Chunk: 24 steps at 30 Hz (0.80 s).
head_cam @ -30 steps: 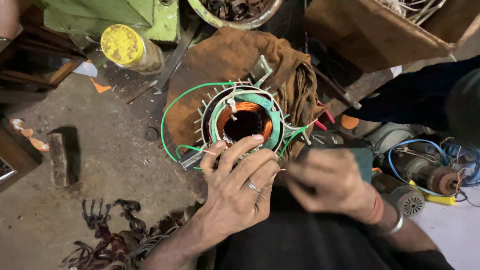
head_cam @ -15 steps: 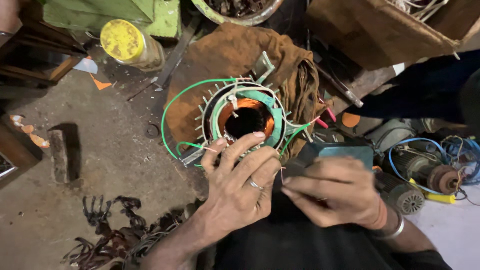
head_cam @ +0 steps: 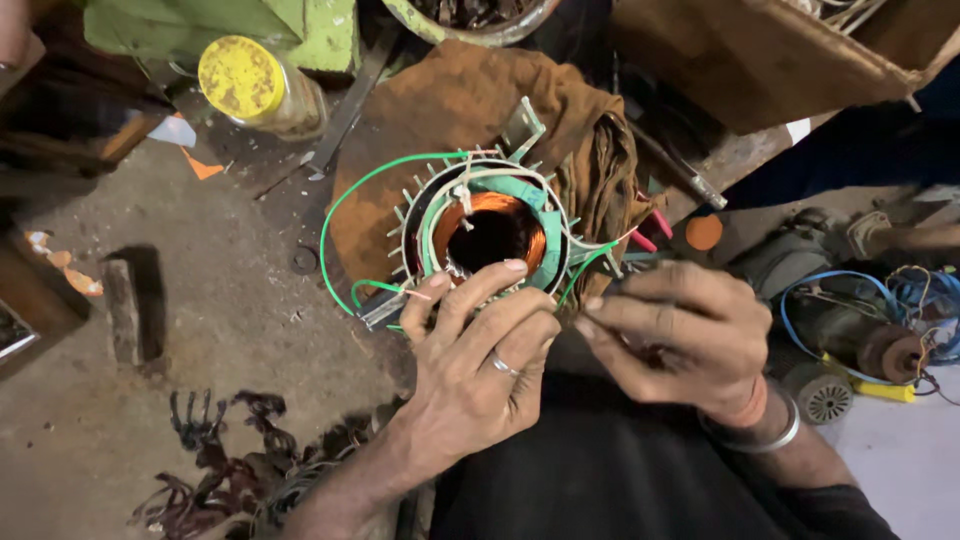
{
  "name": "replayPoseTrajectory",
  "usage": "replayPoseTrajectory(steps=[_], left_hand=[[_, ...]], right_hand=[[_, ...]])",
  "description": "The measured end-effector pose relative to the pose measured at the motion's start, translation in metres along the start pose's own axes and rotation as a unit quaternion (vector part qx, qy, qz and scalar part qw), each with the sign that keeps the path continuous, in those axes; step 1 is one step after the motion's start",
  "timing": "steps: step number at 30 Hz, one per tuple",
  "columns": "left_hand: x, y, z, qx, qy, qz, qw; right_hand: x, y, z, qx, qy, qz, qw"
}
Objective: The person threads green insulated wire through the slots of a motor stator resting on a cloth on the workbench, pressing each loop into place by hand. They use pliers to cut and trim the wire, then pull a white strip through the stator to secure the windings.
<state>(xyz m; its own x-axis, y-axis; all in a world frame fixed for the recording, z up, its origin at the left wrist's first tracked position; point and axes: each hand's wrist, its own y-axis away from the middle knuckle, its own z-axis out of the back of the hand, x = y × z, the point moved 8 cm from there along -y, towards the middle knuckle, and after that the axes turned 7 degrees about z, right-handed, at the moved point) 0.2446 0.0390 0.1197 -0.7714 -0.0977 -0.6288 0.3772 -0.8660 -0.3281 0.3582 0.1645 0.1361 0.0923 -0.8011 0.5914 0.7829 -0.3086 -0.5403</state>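
A round metal motor stator (head_cam: pixel 490 235), its copper windings glinting orange inside a ring of green insulation, rests on a crumpled brown cloth (head_cam: pixel 470 100) at the centre of a gritty workshop floor. The left hand (head_cam: pixel 480 375), fingers spread, presses on the stator's near rim beside a loop of thin green wire (head_cam: pixel 335 215). The right hand (head_cam: pixel 680 335), just right of it, has its fingertips pinched together on something too small to tell. A yellow-lidded jar (head_cam: pixel 250 80) stands far left.
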Motion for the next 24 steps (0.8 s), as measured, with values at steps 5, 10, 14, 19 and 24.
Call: replayPoseTrajectory(steps=[5,10,14,19,24], left_hand=[[-0.001,-0.004,0.003,-0.018,0.013,0.018,1.0],[-0.004,-0.004,0.009,-0.02,0.008,-0.002,1.0],[-0.006,-0.005,0.01,-0.022,-0.004,-0.019,1.0],[-0.006,-0.004,0.007,-0.037,-0.015,-0.025,0.999],[-0.006,-0.005,0.006,-0.037,-0.008,-0.017,0.999]], right_hand=[[-0.015,0.003,0.001,-0.003,-0.049,-0.049,0.998],[0.0,0.004,0.004,0.004,-0.091,-0.006,0.996],[0.003,0.008,-0.004,0.05,-0.143,-0.023,0.988],[0.006,0.011,-0.015,0.09,-0.072,-0.037,0.993],[-0.003,0.009,-0.014,0.045,0.002,-0.103,0.994]])
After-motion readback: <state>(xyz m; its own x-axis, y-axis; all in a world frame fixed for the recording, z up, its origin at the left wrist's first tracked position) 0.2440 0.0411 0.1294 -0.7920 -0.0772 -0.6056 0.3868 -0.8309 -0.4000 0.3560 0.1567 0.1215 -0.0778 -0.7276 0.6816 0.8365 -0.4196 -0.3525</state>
